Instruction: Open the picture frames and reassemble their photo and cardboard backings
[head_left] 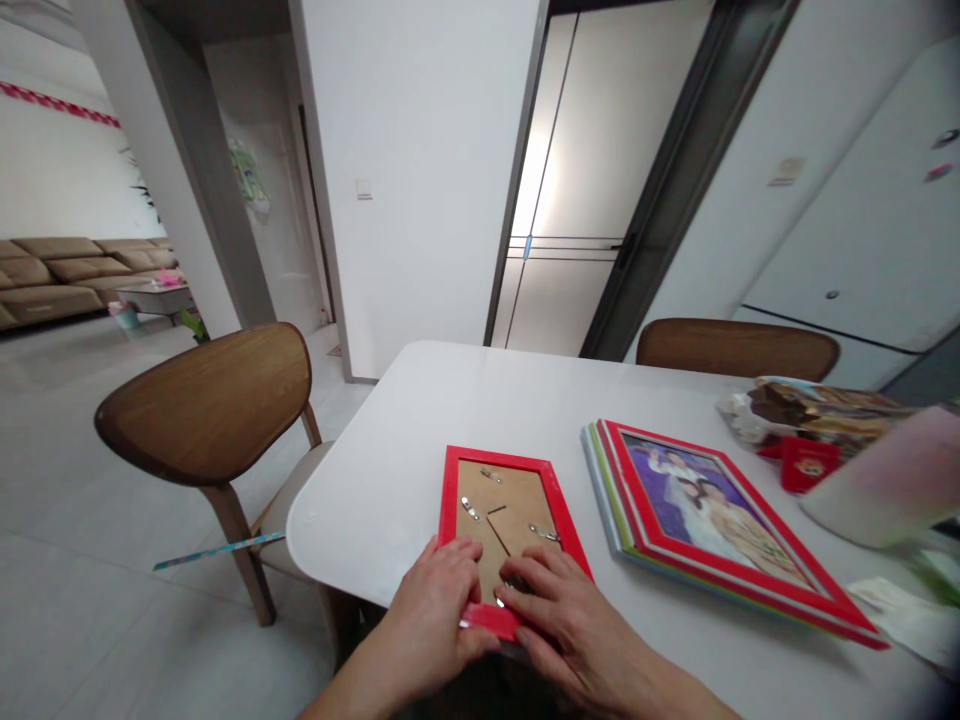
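Observation:
A red picture frame [450, 500] lies face down near the table's front edge, its brown backing board [517, 485] showing. Small metal clips [470, 509] sit around the board, and a dark slanting line marks its middle. My left hand [435, 610] closes on the near left corner, with fingers over the board and thumb along the near edge. Bent fingers of my right hand [574, 620] press on the board's near end by another clip, which they partly cover. The right thumb rests at the frame's near edge.
To the right, a stack of frames has a red-framed photo [697, 500] on top. Beyond it are a red packet [810, 463], a pale pinkish container [885, 480] and plastic bags. Wooden chairs stand at the left [217, 400] and far right [739, 345] of the white table [480, 390].

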